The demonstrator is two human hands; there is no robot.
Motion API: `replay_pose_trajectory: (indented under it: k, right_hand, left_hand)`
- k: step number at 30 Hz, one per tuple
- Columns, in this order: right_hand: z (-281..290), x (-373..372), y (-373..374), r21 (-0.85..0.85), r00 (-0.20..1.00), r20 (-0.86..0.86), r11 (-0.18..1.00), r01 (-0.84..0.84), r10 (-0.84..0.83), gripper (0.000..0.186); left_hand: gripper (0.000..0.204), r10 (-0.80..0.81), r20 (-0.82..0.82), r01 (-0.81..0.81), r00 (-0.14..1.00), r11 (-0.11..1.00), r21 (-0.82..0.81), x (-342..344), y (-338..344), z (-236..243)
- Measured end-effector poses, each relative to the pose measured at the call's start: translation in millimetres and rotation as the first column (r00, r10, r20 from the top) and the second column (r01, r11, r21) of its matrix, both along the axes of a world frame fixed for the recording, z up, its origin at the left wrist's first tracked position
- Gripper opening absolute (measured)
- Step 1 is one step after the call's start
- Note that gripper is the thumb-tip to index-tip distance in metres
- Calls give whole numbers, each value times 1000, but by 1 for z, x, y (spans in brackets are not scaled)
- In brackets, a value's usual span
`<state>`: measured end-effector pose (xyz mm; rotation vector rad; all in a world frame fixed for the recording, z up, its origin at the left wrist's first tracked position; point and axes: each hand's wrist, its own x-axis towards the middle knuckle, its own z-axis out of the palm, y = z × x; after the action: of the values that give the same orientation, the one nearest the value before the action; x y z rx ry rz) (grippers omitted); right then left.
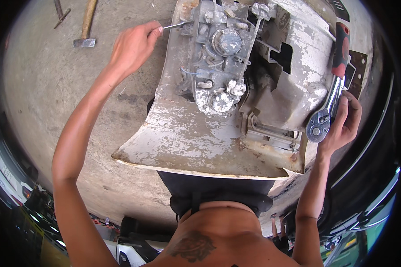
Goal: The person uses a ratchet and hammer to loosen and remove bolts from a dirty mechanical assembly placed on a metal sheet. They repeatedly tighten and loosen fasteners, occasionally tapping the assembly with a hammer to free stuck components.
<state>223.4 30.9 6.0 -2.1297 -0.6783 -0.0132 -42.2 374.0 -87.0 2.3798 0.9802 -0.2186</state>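
Note:
My left hand [136,46] pinches a thin metal rod [172,26] that reaches to the upper left side of a weathered, white-spattered grey assembly [216,60] with round caps, lying on a scuffed white panel [187,149]. The rod's far tip is too small to make out clearly. On the right, my right hand [345,118] holds a ratchet [318,124] by its metal shank near the head; its red and black handle [341,49] points away from me, beside a peeling moulded section [294,66] of the panel.
A wooden-handled hammer [88,24] and another metal tool [60,13] lie on the concrete floor [49,89] at the upper left. Vehicles [11,164] edge both sides. Another person's legs [276,229] show at the lower right, behind me.

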Motion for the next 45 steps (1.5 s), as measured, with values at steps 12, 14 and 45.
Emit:
replay_pose_trajectory:
  k: [12,14,45]
  right_hand:
    - [-1,1,-2,-22,1000,20,1000,-12,13,18]
    - [0,1,-1,-32,999,28,999,-14,15,18]
    - [-1,0,-2,-18,1000,13,1000,10,-9,17]
  left_hand:
    - [26,-241,86,214,967,946,243,3,7,-24]
    - [26,-305,37,283,952,917,281,6,16,-24]
    - [22,-242,147,202,959,949,243,3,8,-14]
